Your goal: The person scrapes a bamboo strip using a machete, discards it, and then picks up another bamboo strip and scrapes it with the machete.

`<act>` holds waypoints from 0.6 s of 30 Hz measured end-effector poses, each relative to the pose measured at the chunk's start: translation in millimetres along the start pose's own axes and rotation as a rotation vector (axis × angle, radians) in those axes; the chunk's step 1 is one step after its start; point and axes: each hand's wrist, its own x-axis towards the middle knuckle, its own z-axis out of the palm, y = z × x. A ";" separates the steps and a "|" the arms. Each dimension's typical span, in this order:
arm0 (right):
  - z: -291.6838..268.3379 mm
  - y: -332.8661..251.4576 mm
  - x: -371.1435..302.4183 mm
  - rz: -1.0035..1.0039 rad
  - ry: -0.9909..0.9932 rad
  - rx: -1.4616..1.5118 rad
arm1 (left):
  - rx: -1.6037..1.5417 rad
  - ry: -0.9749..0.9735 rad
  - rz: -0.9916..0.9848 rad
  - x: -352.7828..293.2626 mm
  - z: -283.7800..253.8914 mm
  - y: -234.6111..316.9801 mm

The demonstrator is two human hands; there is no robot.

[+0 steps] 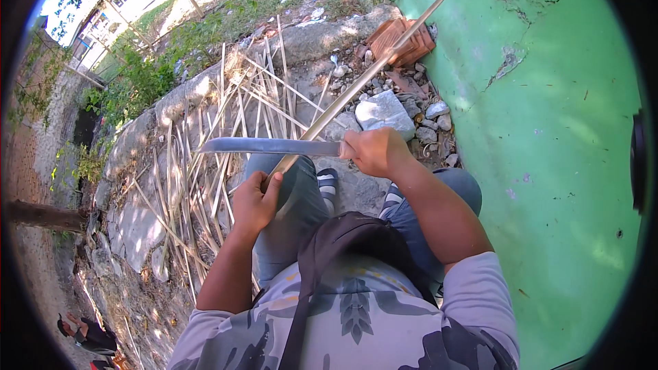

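Note:
My right hand (375, 151) is closed around the handle of a machete (274, 146), whose long grey blade points left across the front of my knees. My left hand (259, 200) grips the near end of a long split bamboo strip (343, 101). From there the strip slants up and away to the right, its far end reaching toward the green wall. The blade crosses the strip just beyond my left fingers; whether it touches cannot be told. Many loose bamboo strips (205, 144) lie in a heap on the ground to my left.
A pale stone block (385, 113) and rubble lie ahead, with stacked orange roof tiles (403, 41) behind. A green wall (541, 164) rises close on my right. A low stone ledge (185, 99) runs beyond the strips. Another person (89, 334) is at the far lower left.

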 end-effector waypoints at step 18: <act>7.3 19.6 1.4 -0.098 0.096 0.107 | 0.008 -0.043 0.009 -0.4 -2.6 -1.3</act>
